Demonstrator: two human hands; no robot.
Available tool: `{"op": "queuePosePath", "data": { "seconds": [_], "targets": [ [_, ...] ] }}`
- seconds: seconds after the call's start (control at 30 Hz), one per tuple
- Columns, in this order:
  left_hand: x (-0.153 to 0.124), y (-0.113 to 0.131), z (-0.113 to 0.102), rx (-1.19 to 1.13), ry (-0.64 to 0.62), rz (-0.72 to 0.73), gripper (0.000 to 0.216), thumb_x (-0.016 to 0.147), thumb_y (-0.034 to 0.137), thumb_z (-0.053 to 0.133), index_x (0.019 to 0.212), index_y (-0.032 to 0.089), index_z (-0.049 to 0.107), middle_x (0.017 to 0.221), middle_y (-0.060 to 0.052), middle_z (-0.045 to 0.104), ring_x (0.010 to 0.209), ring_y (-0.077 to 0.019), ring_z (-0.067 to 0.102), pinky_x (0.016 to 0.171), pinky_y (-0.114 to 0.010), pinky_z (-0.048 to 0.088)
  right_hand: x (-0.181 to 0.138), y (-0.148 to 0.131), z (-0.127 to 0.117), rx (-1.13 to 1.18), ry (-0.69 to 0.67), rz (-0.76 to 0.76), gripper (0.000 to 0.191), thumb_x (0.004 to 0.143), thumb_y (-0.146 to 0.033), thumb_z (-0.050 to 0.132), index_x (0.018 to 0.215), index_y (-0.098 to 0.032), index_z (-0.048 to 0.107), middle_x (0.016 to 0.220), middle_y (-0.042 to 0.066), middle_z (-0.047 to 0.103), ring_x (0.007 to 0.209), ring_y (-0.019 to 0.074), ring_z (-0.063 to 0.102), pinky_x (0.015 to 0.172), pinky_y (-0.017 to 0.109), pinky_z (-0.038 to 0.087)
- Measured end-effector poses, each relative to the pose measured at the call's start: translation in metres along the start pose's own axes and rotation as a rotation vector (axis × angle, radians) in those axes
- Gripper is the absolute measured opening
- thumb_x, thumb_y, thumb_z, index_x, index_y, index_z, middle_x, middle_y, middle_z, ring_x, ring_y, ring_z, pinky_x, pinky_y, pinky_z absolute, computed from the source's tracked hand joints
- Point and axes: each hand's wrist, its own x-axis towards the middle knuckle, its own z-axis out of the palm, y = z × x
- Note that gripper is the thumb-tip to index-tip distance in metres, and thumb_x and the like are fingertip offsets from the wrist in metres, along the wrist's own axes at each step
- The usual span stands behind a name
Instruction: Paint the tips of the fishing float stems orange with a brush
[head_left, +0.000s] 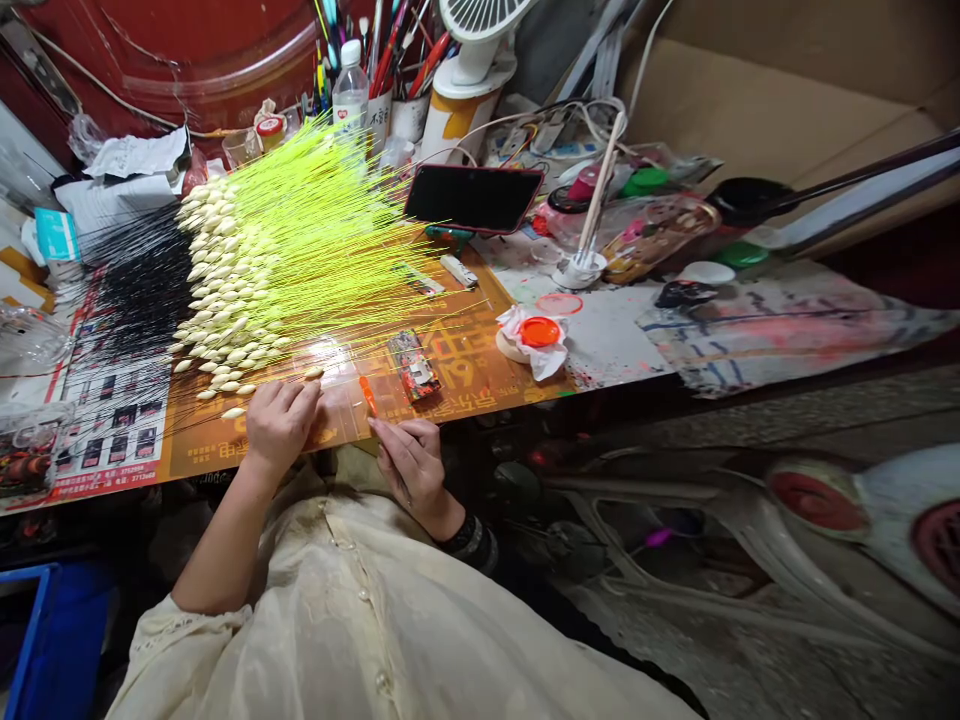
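Note:
My left hand (pixel 283 420) rests at the table's front edge, its fingers closed around one cream-bodied fishing float (pixel 313 373) whose body shows at the fingertips. To its right, my right hand (pixel 412 462) pinches a slim stick with a bright orange end (pixel 367 393), which points up and away over the table. Left of my hands lies a big pile of similar floats (pixel 225 270), with cream oval bodies, yellow-green tips (pixel 330 230) and black stems (pixel 142 275). A single float (pixel 234 413) lies near my left wrist.
An open pot of orange paint (pixel 540 331) sits on crumpled tissue at right. A patterned small box (pixel 414 366) lies closer. Behind stand a phone (pixel 474 197), a white fan (pixel 480 40), a bottle (pixel 350 90) and brushes. A blue crate (pixel 45 640) is below left.

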Motion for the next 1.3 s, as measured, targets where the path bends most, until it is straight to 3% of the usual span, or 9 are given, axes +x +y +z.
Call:
{"op": "queuePosePath", "data": {
  "seconds": [0.7, 1.03, 1.3],
  "targets": [
    [0.0027, 0.0000, -0.0005, 0.005, 0.006, 0.001, 0.010, 0.097, 0.020, 0.062, 0.105, 0.021, 0.068, 0.083, -0.003, 0.075, 0.073, -0.0177, 0.060, 0.069, -0.035, 0.038, -0.0010, 0.0009, -0.0006, 0.023, 0.011, 0.020, 0.061, 0.098, -0.013, 0.054, 0.156, -0.023, 0.040, 0.118, 0.011, 0.074, 0.101, 0.0224, 0.058, 0.091, 0.042, 0.052],
    [-0.0009, 0.0006, 0.0009, -0.003, -0.011, -0.024, 0.012, 0.098, 0.023, 0.061, 0.108, 0.022, 0.068, 0.082, -0.004, 0.073, 0.073, -0.0176, 0.059, 0.069, -0.035, 0.037, 0.0032, -0.0062, -0.0005, 0.078, -0.037, -0.052, 0.064, 0.093, -0.009, 0.057, 0.154, -0.020, 0.042, 0.117, 0.011, 0.073, 0.101, 0.0242, 0.056, 0.093, 0.048, 0.051],
    [-0.0001, 0.0010, 0.0000, 0.008, -0.002, -0.009, 0.012, 0.097, 0.022, 0.063, 0.108, 0.021, 0.067, 0.082, -0.004, 0.073, 0.072, -0.0185, 0.058, 0.068, -0.036, 0.037, -0.0023, -0.0007, -0.0020, -0.029, 0.001, 0.007, 0.062, 0.093, -0.010, 0.059, 0.152, -0.025, 0.045, 0.116, 0.008, 0.074, 0.098, 0.0232, 0.056, 0.094, 0.048, 0.048]
  ]
}}
